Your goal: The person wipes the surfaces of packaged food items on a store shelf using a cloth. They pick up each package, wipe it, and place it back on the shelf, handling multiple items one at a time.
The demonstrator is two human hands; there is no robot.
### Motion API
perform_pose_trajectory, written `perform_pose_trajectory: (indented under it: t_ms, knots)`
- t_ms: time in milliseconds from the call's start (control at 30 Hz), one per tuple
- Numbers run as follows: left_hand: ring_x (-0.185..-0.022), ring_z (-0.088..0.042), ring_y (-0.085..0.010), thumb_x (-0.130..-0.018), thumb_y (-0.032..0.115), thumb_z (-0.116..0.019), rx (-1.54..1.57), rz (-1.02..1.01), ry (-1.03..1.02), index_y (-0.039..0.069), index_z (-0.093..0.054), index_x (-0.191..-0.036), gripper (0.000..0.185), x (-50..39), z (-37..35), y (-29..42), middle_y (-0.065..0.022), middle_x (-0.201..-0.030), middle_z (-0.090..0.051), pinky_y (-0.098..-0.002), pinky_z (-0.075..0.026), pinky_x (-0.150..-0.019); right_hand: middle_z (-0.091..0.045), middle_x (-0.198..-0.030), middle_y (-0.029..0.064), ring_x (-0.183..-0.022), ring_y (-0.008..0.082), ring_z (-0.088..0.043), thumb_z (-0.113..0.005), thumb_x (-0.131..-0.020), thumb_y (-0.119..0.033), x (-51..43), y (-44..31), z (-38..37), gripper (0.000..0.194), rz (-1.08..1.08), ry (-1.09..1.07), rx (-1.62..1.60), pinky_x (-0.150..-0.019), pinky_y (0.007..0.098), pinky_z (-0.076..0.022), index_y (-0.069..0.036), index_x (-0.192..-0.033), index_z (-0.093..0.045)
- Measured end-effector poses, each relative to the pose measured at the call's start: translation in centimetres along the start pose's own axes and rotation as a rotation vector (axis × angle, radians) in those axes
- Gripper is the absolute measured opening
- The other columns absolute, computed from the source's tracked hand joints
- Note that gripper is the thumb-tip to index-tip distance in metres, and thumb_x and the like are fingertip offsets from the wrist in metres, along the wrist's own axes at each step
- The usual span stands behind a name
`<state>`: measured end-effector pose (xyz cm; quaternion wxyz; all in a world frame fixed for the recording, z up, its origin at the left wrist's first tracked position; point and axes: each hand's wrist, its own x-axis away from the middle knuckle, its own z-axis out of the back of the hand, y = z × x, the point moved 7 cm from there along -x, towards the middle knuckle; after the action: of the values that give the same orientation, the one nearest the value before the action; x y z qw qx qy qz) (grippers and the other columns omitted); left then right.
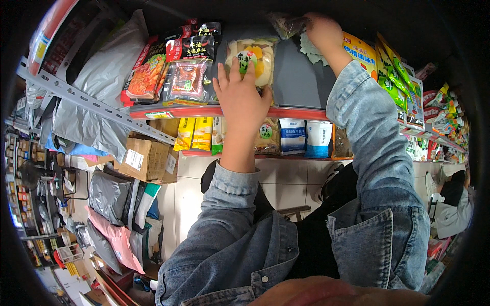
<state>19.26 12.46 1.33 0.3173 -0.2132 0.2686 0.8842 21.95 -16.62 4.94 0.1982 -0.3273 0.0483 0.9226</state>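
My left hand (pixel 245 95) lies with spread fingers on a clear packet of pale and yellow food (pixel 264 53) with a green label, on the dark grey shelf (pixel 296 80). Further back, my right hand (pixel 324 32) grips a clear plastic bag (pixel 286 26), whose dark contents are blurred. Just below that hand is a pale grey-green piece with ragged edges (pixel 314 51); whether it is also held cannot be told. Left of my left hand stand black-and-red food packets (pixel 189 76). A yellow seasoning packet (pixel 358 51) is beside my right wrist.
A red strip (pixel 294 113) edges the shelf. The lower shelf holds yellow packets (pixel 203 134) and blue-and-white bags (pixel 293 135). A perforated metal upright (pixel 95 103), grey parcels (pixel 107 65) and a cardboard box (pixel 147 158) are at left. Another person (pixel 453 210) sits far right.
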Motion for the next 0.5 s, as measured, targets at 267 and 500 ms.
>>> perform_pose_trajectory:
  t_ms: [267, 500]
  knots:
    - [-0.142, -0.039, -0.0441, -0.079, 0.036, -0.078, -0.046, -0.011, 0.027, 0.008, -0.064, -0.135, 0.064, -0.5, -0.3, 0.3, -0.0222, -0.147, -0.052, -0.0574, -0.03, -0.115, -0.074, -0.108, 0.0134, -0.099, 0.0357, -0.069, -0.06, -0.093, -0.026, 1.3, 0.0, 2.6, 0.028, 0.056, 0.035, -0.219, -0.085, 0.0445, -0.0562, -0.017, -0.116, -0.074]
    - [-0.141, -0.042, -0.043, -0.078, 0.037, -0.079, -0.04, -0.017, 0.036, 0.008, -0.065, -0.134, 0.064, -1.0, -1.1, 0.3, -0.0222, -0.145, -0.053, -0.0574, -0.032, -0.114, -0.074, -0.109, 0.0145, -0.1, 0.0353, -0.07, -0.063, -0.092, -0.019, 4.9, -3.4, 6.7, 0.025, 0.108, -0.016, -0.478, -0.086, 0.0405, -0.0558, -0.012, -0.114, -0.075]
